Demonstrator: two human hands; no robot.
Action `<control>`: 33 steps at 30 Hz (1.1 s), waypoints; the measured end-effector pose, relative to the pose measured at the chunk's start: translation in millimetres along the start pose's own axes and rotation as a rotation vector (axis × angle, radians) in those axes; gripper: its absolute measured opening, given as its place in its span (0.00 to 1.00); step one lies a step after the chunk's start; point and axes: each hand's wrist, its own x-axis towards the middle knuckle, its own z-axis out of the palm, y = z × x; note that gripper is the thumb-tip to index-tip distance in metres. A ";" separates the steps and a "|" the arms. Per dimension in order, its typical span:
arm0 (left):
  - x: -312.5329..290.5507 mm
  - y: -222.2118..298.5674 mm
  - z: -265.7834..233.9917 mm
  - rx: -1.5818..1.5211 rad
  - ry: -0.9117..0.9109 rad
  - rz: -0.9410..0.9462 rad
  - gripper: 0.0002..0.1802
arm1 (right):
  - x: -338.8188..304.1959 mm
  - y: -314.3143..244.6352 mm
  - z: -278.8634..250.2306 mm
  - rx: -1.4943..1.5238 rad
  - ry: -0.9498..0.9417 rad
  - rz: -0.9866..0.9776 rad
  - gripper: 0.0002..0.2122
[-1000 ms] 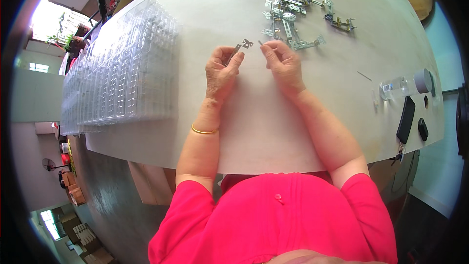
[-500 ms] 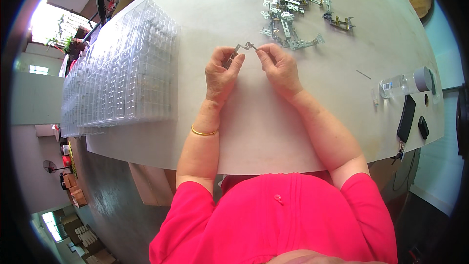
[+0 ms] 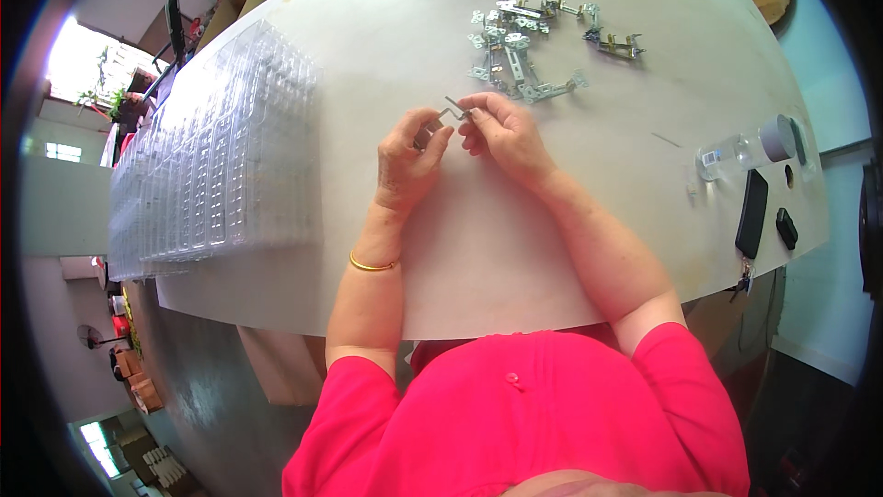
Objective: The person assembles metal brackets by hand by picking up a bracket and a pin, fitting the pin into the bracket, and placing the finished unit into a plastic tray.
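Observation:
My left hand [image 3: 411, 155] is closed on a small metal bracket [image 3: 448, 112], whose bent end sticks out past the fingertips. Thumb and fingers of my right hand [image 3: 504, 137] pinch the other end of this metal, close to the left fingertips. Whether the two hands hold one piece or two joined pieces I cannot tell, as the fingers cover much of it. Beyond my hands lies a pile of silvery metal brackets [image 3: 515, 56], with a darker, brassy piece [image 3: 614, 46] at its right side.
Stacked clear plastic trays [image 3: 216, 143] stand on the left of the table [image 3: 386, 46]. To the right are a thin rod [image 3: 666, 139], a clear jar with a grey lid [image 3: 736, 155], a black phone-like slab [image 3: 751, 214] and a small black fob [image 3: 786, 228].
My right hand has turned and its fingers have shifted on the metal, so the protruding piece now points up. Both hands are nearer each other. The whole view has shifted slightly.

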 end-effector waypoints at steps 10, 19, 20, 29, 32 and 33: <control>2.3 4.3 1.7 0.028 -0.013 0.165 0.12 | 7.3 -11.0 -13.6 0.091 -0.104 0.206 0.09; -2.1 9.2 -0.9 -0.079 -0.145 -0.010 0.11 | 5.6 3.4 -10.5 0.224 0.030 -0.134 0.07; -2.9 7.3 -1.7 -0.187 -0.131 -0.154 0.10 | 4.6 2.8 -9.8 0.157 0.026 -0.224 0.06; 2.4 5.1 -4.2 -0.302 -0.127 -0.250 0.09 | -3.4 0.0 -3.1 -0.381 -0.009 -0.555 0.02; 2.5 2.8 -7.7 -0.300 -0.165 -0.262 0.12 | -0.6 3.2 -1.0 -0.360 -0.001 -0.619 0.02; 2.1 2.4 -8.1 -0.301 -0.166 -0.263 0.12 | -0.2 5.5 -2.0 -0.361 0.000 -0.618 0.02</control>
